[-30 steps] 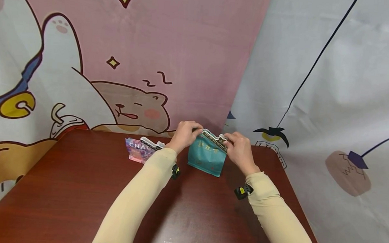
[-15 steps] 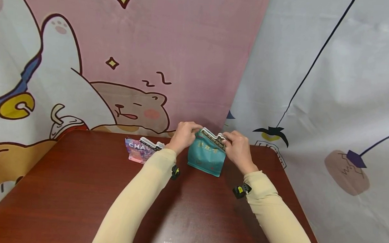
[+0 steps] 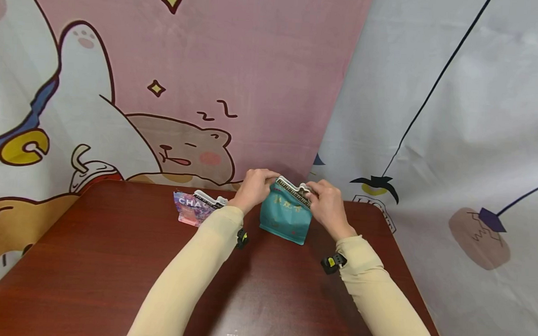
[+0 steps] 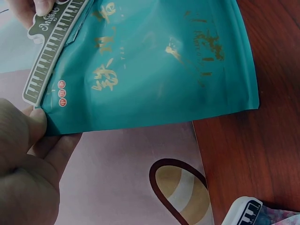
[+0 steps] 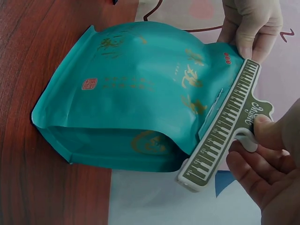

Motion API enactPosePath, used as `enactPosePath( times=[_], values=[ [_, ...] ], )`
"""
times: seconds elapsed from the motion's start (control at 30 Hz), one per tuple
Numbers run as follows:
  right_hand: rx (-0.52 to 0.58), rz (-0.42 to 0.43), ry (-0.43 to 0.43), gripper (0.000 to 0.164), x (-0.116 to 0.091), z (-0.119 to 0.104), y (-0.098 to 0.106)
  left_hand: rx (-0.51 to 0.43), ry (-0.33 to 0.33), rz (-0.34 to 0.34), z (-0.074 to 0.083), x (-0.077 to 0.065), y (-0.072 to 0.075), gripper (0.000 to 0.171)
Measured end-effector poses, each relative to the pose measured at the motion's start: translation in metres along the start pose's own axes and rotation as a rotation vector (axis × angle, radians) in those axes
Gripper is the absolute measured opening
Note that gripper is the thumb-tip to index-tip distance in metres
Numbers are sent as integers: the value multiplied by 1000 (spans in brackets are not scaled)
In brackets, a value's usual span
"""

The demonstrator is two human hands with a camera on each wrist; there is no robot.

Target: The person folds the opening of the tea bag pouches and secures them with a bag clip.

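A teal pouch with gold lettering (image 3: 285, 220) stands on the table near its far edge. Across its top runs a long bag clip with a piano-key print (image 5: 220, 131), marked "Music". My right hand (image 3: 332, 210) pinches the clip's handle between thumb and fingers. At the pouch's other top corner, my left hand (image 4: 28, 154) pinches the teal film beside the clip's end. In the right wrist view, the clip's near end reaches the pouch's side edge. Whether the clip's jaws press fully on the film is hard to tell.
A smaller pink and purple pouch (image 3: 189, 209) lies to the left, with a similar piano-print clip (image 3: 209, 199) on its top, partly hidden by my left arm. The reddish-brown table (image 3: 114, 266) meets a cartoon-printed cloth (image 3: 276, 89) behind and at the right.
The clip and my right hand have shifted slightly to the left along the pouch's top. My left hand keeps its pinch on the corner, and the pouch stays in place.
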State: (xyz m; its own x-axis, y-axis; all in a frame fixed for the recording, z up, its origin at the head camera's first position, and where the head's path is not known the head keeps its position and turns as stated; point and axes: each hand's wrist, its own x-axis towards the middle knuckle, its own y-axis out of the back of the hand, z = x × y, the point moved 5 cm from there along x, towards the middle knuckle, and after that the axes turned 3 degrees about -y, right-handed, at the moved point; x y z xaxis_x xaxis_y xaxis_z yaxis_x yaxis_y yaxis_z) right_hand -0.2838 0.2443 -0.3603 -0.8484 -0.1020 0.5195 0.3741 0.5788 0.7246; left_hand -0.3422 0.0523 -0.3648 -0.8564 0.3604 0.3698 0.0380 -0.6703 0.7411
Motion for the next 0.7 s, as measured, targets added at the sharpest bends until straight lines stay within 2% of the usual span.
enactPosePath(
  times=[0.27,0.53,0.7],
  values=[
    [10,-73,17,24,3,4,0,-20,-2,-22,-1,2,1,26],
    [24,-152,18,30,4,8,5,-56,3,-77,2,2,5,28],
    [16,-215,9,36,5,10,8,-18,-12,-117,4,2,10,31]
  ],
)
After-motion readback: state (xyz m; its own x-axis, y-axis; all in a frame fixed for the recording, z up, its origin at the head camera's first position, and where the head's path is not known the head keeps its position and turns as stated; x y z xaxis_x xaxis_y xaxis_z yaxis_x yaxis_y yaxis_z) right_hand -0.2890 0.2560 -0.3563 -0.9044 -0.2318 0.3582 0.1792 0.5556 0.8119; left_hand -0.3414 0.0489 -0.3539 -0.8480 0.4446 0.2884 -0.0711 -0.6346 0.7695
